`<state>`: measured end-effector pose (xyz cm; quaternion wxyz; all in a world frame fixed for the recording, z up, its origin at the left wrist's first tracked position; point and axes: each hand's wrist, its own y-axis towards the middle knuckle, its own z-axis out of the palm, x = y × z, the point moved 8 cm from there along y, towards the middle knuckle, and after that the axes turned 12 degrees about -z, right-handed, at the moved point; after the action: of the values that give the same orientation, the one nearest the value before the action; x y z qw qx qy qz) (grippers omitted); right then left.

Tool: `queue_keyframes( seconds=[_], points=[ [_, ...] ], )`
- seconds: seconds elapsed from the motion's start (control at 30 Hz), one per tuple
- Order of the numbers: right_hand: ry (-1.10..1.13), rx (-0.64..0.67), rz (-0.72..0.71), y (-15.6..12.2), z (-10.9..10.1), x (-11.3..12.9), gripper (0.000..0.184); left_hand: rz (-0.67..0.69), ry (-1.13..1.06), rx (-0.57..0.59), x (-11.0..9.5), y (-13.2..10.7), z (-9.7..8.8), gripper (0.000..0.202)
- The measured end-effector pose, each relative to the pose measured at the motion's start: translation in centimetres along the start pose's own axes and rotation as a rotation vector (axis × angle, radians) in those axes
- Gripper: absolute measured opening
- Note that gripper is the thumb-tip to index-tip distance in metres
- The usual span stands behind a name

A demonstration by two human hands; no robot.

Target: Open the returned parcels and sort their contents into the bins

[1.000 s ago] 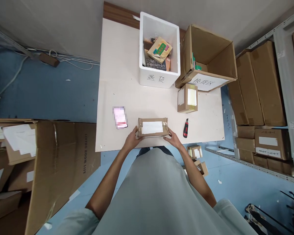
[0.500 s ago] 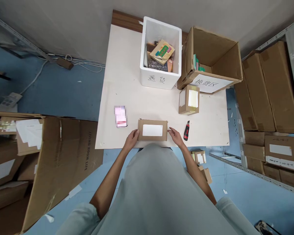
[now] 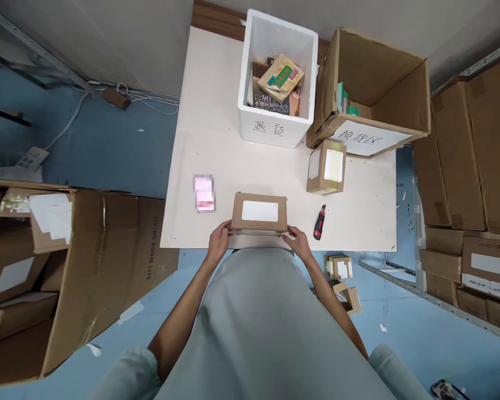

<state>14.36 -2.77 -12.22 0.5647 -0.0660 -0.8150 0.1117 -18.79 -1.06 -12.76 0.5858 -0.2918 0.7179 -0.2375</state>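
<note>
A small brown cardboard box [image 3: 239, 214] with a white label on top is at the table's front edge, right before my body. My left hand [image 3: 219, 240] grips its left end, and my right hand [image 3: 298, 243] holds the lower right corner. The box's front side now shows below the label face. To the right of my right hand lies a red and black box cutter [image 3: 319, 222]. A phone [image 3: 204, 193] with a blurred screen rests on the table to the left.
A white foam box [image 3: 270, 130] holding books stands at the back of the table [image 3: 216, 150]. Beside it is a large open carton [image 3: 400, 100], with a taped parcel [image 3: 315, 175] in front. A big carton of parcels [image 3: 120, 239] stands left; shelves with boxes [image 3: 487, 261] stand right.
The small box has tipped, so its front side shows, and appears raised. Both hands have closed in on its ends. The camera view has shifted slightly.
</note>
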Motion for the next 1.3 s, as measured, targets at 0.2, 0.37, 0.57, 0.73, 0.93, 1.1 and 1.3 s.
queue_keyframes(
  seconds=[0.2, 0.37, 0.57, 0.73, 0.93, 1.1, 1.3],
  points=[
    [0.016, -0.077, -0.077, 0.8, -2.2, 3.7, 0.048, 0.057, -0.089, 0.008, -3.3, -0.3, 0.0, 0.055],
    [0.055, -0.103, -0.022, 1.0, -1.8, 3.0, 0.057, 0.03, -0.093, 0.054, -3.0, 0.3, 0.6, 0.05],
    [0.056, -0.201, 0.021, 0.6, -1.5, 1.9, 0.063, 0.069, -0.01, -0.076, -2.5, -1.3, 0.4, 0.051],
    [0.021, -0.21, 0.007, 0.8, -2.1, 0.5, 0.059, 0.263, 0.099, -0.067, -5.3, -5.0, 2.3, 0.046],
    [-0.131, -0.339, 0.082, 0.2, -6.1, -2.2, 0.057, 0.549, 0.313, 0.158, -9.8, -9.4, 7.0, 0.045],
    [-0.142, -0.341, 0.099, 0.1, -6.8, -2.7, 0.054, 0.656, 0.398, 0.205, -10.7, -10.6, 8.7, 0.047],
    [-0.11, -0.332, 0.065, 0.0, -4.7, -1.6, 0.049, 0.616, 0.46, 0.067, -8.9, -8.8, 6.6, 0.053]
  ],
)
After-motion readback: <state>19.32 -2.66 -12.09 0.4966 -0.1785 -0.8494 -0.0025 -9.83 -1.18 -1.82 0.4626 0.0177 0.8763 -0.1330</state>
